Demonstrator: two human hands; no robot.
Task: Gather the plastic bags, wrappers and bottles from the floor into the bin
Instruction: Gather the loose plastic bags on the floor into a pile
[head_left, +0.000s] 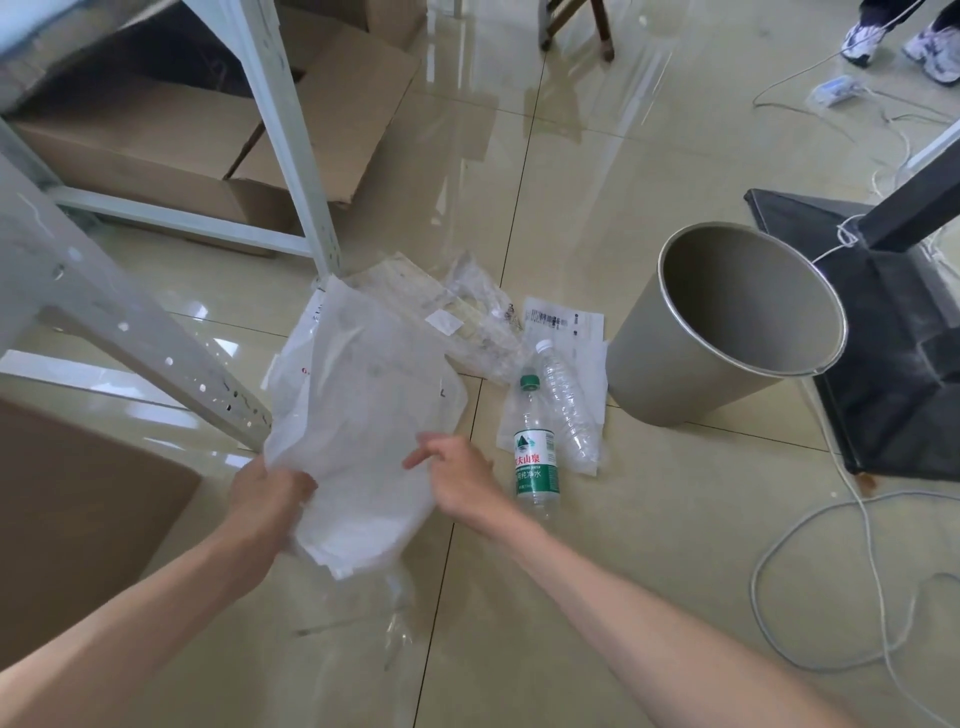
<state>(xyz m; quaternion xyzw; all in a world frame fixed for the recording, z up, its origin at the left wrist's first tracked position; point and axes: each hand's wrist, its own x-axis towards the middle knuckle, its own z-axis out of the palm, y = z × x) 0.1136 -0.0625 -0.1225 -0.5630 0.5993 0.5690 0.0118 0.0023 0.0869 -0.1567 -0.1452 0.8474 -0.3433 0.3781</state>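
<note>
My left hand (272, 491) grips the lower left edge of a stack of white plastic bags (358, 415), lifted off the floor. My right hand (452, 473) touches the stack's right edge with fingers spread. Beyond the stack lie clear crumpled wrappers (478, 312) and a white labelled wrapper (563, 322). Two bottles rest on the floor to the right: one with a green cap and label (535, 457), one clear with a white cap (566, 400). The empty grey bin (675, 384) stands further right, its mouth tilted toward me. A thin clear wrapper (397, 613) lies below the stack.
A white metal shelf frame (291, 135) with cardboard boxes (156, 140) stands at the left. Another brown box (67, 519) is near my left arm. A black stand base (893, 332) sits behind the bin. A grey cable (810, 525) loops at right. A person's shoes (862, 41) are far back.
</note>
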